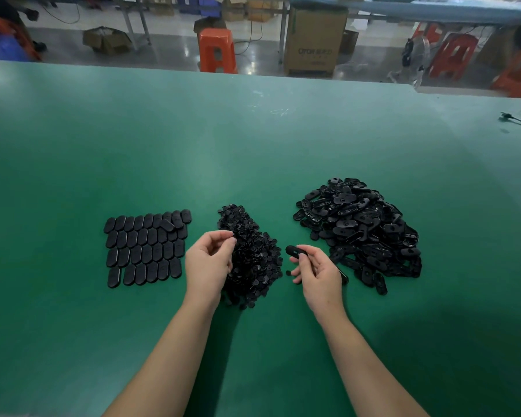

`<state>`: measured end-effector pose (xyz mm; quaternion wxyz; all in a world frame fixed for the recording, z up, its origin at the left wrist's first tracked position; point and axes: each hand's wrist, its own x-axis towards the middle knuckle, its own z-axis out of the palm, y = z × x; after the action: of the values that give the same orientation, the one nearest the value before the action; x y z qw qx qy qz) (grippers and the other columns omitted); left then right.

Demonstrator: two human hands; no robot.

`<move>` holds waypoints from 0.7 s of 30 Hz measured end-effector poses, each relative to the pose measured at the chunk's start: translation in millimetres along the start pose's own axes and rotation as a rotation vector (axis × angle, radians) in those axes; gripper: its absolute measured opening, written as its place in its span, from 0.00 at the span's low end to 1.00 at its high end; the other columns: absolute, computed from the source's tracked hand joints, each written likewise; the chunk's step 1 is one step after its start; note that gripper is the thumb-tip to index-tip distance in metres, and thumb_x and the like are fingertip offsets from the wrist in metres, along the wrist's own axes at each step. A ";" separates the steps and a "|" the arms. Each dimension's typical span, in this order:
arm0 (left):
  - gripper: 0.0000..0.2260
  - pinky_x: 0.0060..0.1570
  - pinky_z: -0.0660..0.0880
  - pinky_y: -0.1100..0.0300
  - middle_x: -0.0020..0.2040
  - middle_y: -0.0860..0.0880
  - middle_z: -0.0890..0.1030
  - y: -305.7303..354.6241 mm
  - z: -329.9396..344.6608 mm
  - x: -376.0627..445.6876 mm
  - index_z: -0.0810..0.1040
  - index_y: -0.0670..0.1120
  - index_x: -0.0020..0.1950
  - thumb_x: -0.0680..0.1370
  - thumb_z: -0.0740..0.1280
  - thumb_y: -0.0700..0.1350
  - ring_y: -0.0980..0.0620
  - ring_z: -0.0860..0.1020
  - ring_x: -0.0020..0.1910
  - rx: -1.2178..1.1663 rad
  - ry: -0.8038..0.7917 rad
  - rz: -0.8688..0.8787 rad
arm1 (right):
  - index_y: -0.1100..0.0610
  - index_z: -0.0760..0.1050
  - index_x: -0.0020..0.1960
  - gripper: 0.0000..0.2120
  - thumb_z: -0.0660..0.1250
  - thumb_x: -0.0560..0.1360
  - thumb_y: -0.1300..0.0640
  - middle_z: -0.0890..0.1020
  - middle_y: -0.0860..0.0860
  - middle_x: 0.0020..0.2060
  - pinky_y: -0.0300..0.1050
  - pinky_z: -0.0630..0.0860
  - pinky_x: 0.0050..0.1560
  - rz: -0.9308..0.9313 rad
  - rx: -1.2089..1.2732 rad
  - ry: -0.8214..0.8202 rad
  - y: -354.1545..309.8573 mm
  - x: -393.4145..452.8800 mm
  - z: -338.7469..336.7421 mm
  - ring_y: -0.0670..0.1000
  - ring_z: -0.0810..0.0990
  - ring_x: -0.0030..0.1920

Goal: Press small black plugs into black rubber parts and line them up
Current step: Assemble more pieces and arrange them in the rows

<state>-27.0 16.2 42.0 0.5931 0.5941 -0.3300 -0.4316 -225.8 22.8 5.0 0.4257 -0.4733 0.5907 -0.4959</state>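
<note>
A heap of small black plugs lies in the middle of the green table. To its right is a big pile of oval black rubber parts. On the left, finished parts lie in several neat rows. My right hand pinches one oval rubber part between thumb and fingers, just right of the plug heap. My left hand hovers over the heap's left edge with its fingers curled toward the thumb; whether it holds a plug is hidden.
One part lies askew across the top row. A black cable rests at the table's far right edge. Beyond the table stand orange stools, a cardboard box and a fan.
</note>
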 end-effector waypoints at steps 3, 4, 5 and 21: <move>0.06 0.25 0.67 0.63 0.32 0.52 0.77 2.7 9.5 -3.5 0.82 0.44 0.49 0.77 0.70 0.34 0.55 0.67 0.25 -0.054 -0.032 -0.017 | 0.49 0.78 0.57 0.10 0.63 0.83 0.61 0.86 0.48 0.45 0.42 0.82 0.40 0.005 0.012 0.005 -0.7 -0.3 0.5 0.48 0.84 0.39; 0.07 0.24 0.66 0.63 0.31 0.52 0.77 3.9 12.0 -4.0 0.81 0.43 0.51 0.77 0.70 0.33 0.56 0.67 0.25 -0.078 -0.041 -0.023 | 0.49 0.78 0.57 0.10 0.63 0.83 0.61 0.86 0.48 0.44 0.42 0.82 0.39 0.006 0.019 0.008 -1.1 -0.1 0.7 0.49 0.84 0.39; 0.07 0.23 0.65 0.63 0.31 0.52 0.77 4.8 14.6 -4.1 0.81 0.43 0.51 0.77 0.70 0.33 0.56 0.66 0.24 -0.097 -0.043 -0.034 | 0.49 0.77 0.57 0.09 0.63 0.83 0.61 0.87 0.48 0.44 0.41 0.81 0.39 0.007 0.023 0.010 -1.6 0.0 0.8 0.49 0.84 0.39; 0.07 0.24 0.63 0.64 0.34 0.46 0.74 3.8 36.4 -4.7 0.84 0.40 0.51 0.77 0.69 0.32 0.56 0.64 0.25 -0.217 -0.077 -0.216 | 0.50 0.77 0.54 0.08 0.62 0.83 0.62 0.86 0.47 0.43 0.42 0.81 0.38 0.010 0.021 0.010 -3.2 -0.4 0.3 0.48 0.83 0.36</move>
<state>-61.4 5.0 49.1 0.5909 0.5418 -0.2381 -0.5483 -225.0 22.9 8.2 0.4301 -0.4635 0.5898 -0.5024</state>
